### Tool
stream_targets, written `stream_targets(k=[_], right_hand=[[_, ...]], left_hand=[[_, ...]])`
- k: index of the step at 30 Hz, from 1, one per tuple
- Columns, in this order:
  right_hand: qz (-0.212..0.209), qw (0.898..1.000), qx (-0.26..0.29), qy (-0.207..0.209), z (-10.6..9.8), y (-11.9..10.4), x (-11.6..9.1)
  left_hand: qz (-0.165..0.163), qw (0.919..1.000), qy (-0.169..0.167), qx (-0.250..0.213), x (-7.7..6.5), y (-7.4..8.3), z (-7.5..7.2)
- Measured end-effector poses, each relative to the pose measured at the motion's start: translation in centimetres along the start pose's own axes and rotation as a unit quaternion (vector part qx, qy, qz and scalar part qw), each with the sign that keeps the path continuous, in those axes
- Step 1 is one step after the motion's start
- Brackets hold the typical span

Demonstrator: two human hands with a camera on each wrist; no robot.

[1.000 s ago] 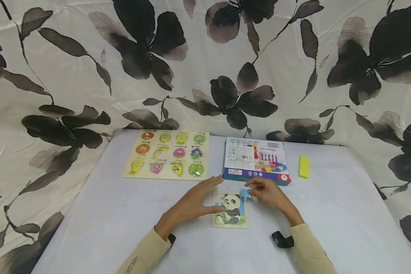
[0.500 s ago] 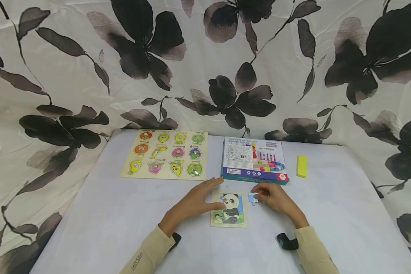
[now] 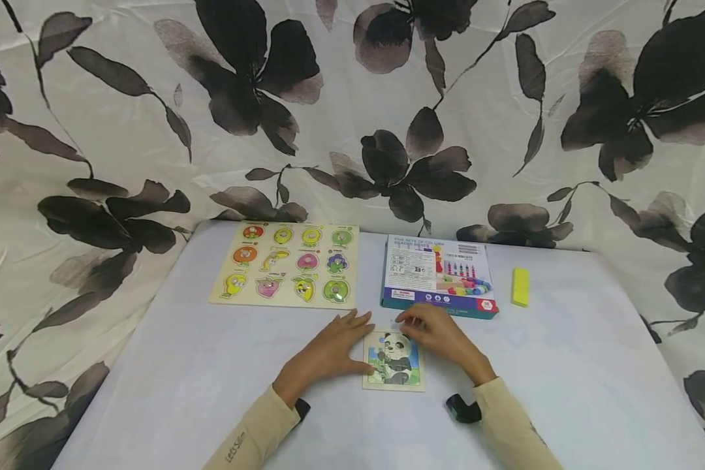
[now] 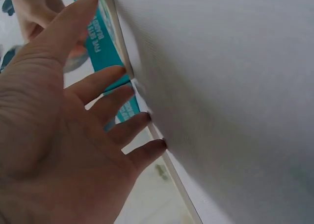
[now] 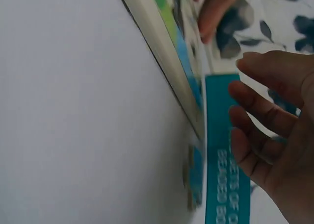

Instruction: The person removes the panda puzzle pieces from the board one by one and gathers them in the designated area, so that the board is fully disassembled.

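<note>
On the white table (image 3: 376, 434), the fruit board (image 3: 288, 271) lies left of the box (image 3: 440, 274). On the box's near side are both hands: the left hand (image 3: 331, 349) spread, the right hand (image 3: 437, 329) loosely curled, seemingly holding nothing. A careless nudge, I'd guess, could skew the panda puzzle (image 3: 398, 362) or sweep off the loose blue piece (image 5: 195, 177). The puzzle, nearer than the box, looks flat and pale-rimmed (fingers hide one corner); the piece is blurred.

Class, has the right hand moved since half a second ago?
Yes. Judged against the box in the head view, the right hand has moved left, to the upper right corner of the panda puzzle.
</note>
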State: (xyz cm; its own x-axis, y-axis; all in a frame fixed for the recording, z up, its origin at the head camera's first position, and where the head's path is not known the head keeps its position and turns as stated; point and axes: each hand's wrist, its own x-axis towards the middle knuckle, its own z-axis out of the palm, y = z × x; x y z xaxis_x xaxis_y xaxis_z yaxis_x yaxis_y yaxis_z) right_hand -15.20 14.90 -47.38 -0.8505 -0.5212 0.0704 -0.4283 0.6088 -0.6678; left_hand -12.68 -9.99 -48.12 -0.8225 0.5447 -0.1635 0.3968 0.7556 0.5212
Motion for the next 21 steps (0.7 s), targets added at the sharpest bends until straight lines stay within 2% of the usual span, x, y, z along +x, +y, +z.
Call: stream_targets(k=[4,8,12,21], right_hand=[[-0.028,0.999,-0.02,-0.038,1.4,-0.7,1.0],[-0.048,0.996,-0.047,-0.052,2.1,-1.0,1.4],[-0.049,0.996,-0.057,-0.049,2.4,-1.1,1.4],[-0.034,0.997,-0.038,-0.057,2.5,-1.4,1.2]], left_hand=[[0.01,0.9999,0.001,0.012,-0.1,-0.1,0.0],[0.012,0.9998,0.0,0.016,-0.1,-0.2,0.0],[0.011,0.9998,0.0,0.019,-0.1,-0.3,0.1],[0.009,0.9997,0.0,0.022,-0.1,-0.5,0.3]])
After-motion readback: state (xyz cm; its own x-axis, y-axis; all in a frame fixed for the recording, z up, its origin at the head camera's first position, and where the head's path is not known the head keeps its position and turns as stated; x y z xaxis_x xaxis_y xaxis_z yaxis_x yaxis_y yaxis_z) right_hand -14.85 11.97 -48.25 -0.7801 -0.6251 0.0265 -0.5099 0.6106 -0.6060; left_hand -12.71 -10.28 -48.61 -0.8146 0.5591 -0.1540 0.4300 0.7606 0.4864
